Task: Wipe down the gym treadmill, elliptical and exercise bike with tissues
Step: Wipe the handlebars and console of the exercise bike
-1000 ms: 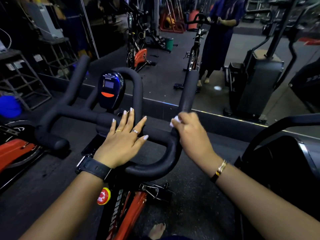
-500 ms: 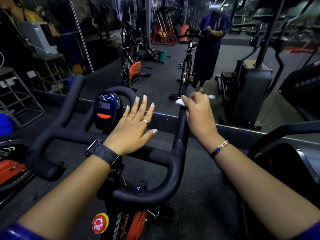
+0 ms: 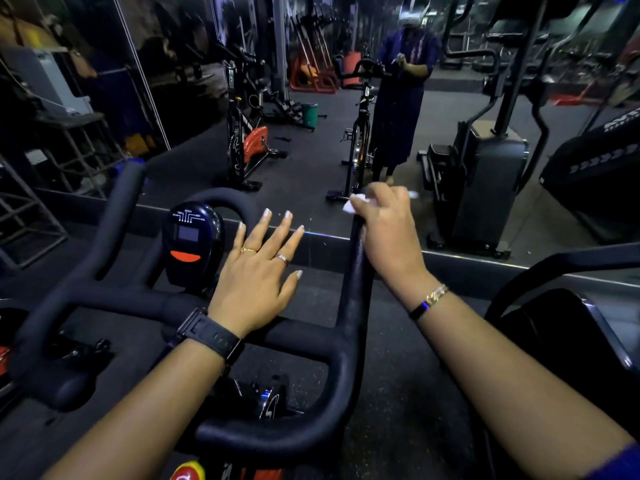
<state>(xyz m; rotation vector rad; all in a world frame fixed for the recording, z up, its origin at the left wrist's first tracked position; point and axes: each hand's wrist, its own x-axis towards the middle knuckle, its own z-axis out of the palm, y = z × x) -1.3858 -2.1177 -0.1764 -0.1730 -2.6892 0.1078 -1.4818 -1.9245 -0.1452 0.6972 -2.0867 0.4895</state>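
Console (image 3: 192, 242): mounted between the horns of the handlebar (image 3: 114, 216), left of centre.
Left hand (image 3: 256, 271): fingers spread and straight, heel resting on the crossbar, holding nothing.
Tissue (image 3: 353, 204): white wad at the tip of the right horn, peeking out from my grip.
Right hand (image 3: 388, 233): fingers curled round horn tip, pinching the tissue against it.
Risk: I'd say the tissue slips off the horn's end or shreds on the grip; weight on the crossbar could swing the bar.
Room: open gap between hands; dark machine (image 3: 571, 327) close on the right, mirror (image 3: 311, 161) ahead.
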